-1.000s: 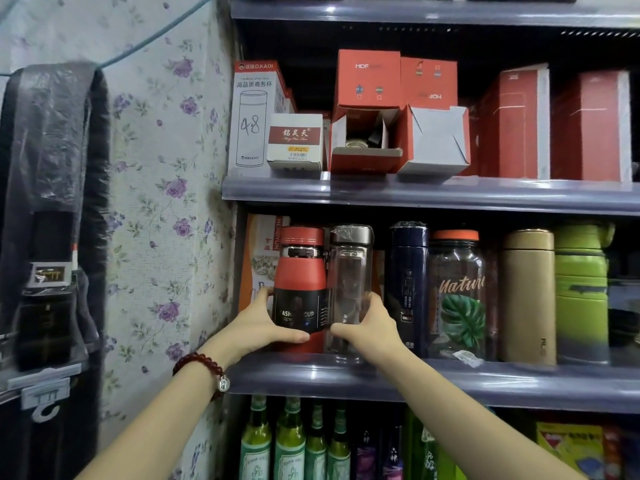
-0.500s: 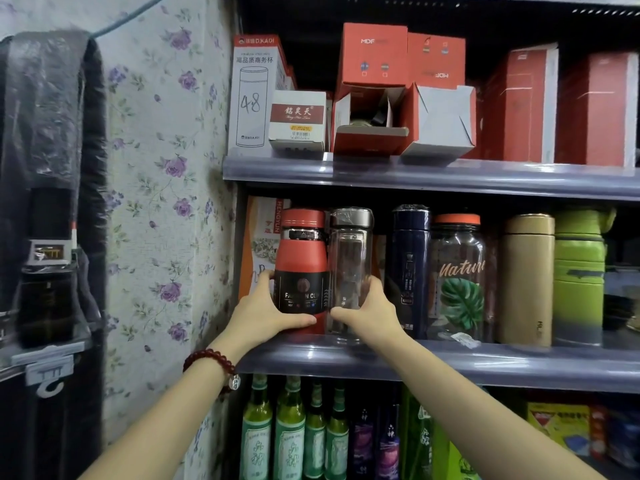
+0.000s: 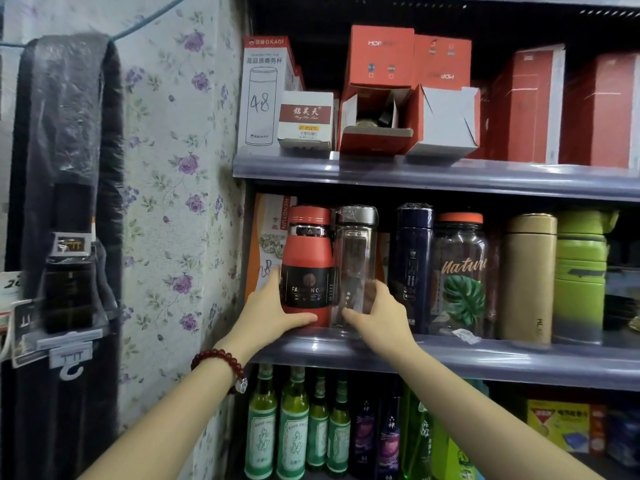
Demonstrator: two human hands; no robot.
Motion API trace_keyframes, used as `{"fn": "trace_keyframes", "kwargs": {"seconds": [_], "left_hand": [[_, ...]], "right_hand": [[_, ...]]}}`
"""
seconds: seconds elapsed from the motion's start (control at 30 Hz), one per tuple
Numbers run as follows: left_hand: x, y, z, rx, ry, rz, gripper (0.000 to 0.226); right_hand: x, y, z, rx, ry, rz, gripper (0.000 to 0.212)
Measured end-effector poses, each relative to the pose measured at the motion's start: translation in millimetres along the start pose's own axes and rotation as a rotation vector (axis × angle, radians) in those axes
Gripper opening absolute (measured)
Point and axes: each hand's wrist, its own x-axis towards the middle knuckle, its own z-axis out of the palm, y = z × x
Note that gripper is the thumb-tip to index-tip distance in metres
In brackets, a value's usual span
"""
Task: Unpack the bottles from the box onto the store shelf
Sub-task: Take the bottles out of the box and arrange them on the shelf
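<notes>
Grey store shelf (image 3: pixel 450 358) carrying a row of bottles, middle level of a rack, floral wallpaper (image 3: pixel 180 202) just to its left. Above that shelf: red boxes (image 3: pixel 526 109), one open red box (image 3: pixel 375 123) and a white box (image 3: pixel 260 95) marked 48. On the shelf, right end to left: green flask (image 3: pixel 581 275), gold flask (image 3: pixel 530 275), clear jar (image 3: pixel 460 275) with a leaf print and orange lid, dark blue bottle (image 3: pixel 412 258), then clear bottle (image 3: pixel 356 258) with a silver cap and red bottle (image 3: pixel 308 251) with a black label at the left end, upright and side by side, almost touching. Below the shelf: green glass bottles (image 3: pixel 294 427) in a row. Left hand (image 3: pixel 268 315) wrapped round the lower part of the red bottle, grip closed on it, thumb across its base. Right hand (image 3: pixel 377 315) cupped against the lower part of the clear bottle, grip grasping it, thumb pointing toward the red bottle. Red bead bracelet (image 3: pixel 221 363) on the left wrist, just below the shelf's front edge.
</notes>
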Motion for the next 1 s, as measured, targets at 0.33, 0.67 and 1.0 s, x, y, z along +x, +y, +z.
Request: {"fn": "trace_keyframes", "kwargs": {"seconds": [0.33, 0.67, 1.0], "left_hand": [[-19.5, 16.6, -4.7, 0.123, 0.121, -0.014, 0.066], [-48.3, 38.3, -0.3, 0.306, 0.285, -0.17, 0.026], [-165.9, 44.0, -5.1, 0.665, 0.184, -0.546, 0.03]], "right_hand": [[-12.2, 10.0, -6.1, -0.094, 0.14, -0.086, 0.047], [-12.6, 14.6, -15.7, -0.059, -0.036, -0.405, 0.027], [-70.8, 27.5, 22.1, -0.043, -0.489, -0.604, 0.021]]}}
